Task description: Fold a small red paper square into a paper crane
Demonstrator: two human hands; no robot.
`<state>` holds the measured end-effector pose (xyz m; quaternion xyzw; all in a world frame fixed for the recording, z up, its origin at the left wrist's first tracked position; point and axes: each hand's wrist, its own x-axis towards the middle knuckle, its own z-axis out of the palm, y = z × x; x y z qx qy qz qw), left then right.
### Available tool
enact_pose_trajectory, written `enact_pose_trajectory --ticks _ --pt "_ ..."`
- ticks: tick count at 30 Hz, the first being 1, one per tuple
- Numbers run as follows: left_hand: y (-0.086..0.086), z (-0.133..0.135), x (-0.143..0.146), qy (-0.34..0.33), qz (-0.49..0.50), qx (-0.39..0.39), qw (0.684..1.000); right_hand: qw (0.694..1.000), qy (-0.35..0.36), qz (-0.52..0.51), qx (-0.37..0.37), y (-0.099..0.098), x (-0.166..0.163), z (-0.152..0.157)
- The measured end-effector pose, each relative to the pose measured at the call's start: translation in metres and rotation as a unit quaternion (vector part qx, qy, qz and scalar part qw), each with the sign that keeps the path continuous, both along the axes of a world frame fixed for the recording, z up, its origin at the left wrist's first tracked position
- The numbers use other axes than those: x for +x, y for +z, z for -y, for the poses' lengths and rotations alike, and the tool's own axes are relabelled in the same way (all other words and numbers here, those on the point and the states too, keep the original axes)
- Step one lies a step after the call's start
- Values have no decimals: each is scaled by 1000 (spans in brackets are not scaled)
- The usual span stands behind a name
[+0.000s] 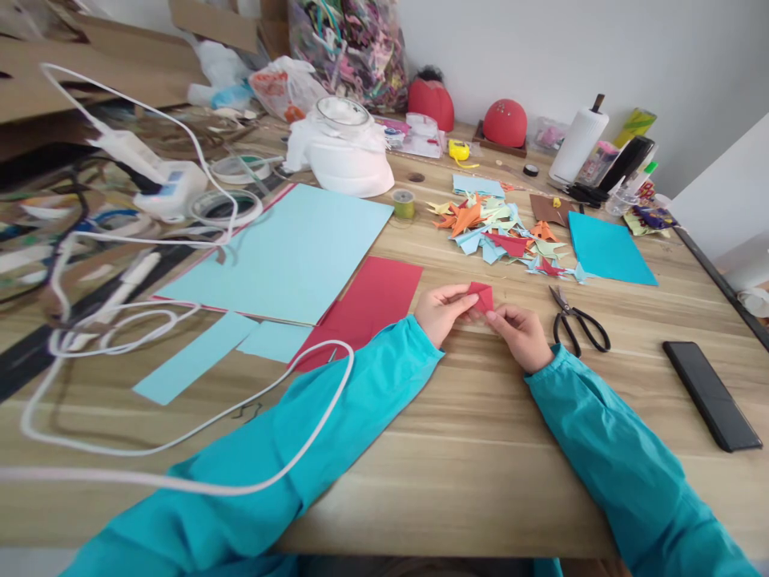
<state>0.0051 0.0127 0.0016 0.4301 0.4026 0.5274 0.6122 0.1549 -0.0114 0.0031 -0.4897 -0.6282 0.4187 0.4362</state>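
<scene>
A small folded piece of red paper (pixel 481 297) is pinched between both my hands just above the wooden table (pixel 469 449). My left hand (pixel 441 312) grips its left side with curled fingers. From the right, my right hand (pixel 521 335) holds it with thumb and fingertips pressed together. Both arms wear teal sleeves. Beyond my hands lies a pile of folded paper figures (pixel 501 232) in orange, red, pale blue and green.
Black scissors (pixel 577 323) lie right of my hands, a black phone (pixel 711 394) further right. A red sheet (pixel 369 308), a large pale blue sheet (pixel 288 252) and blue strips (pixel 198 357) lie to the left. A white cable (pixel 180 437) loops across the table's left. A teal sheet (pixel 608 250) and clutter sit behind.
</scene>
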Motion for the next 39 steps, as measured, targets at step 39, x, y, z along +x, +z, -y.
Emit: enact_pose_trajectory --ticks 39 --pt "1 3 -4 -29 -43 -10 999 983 -62 -168 -26 -1 1 -1"
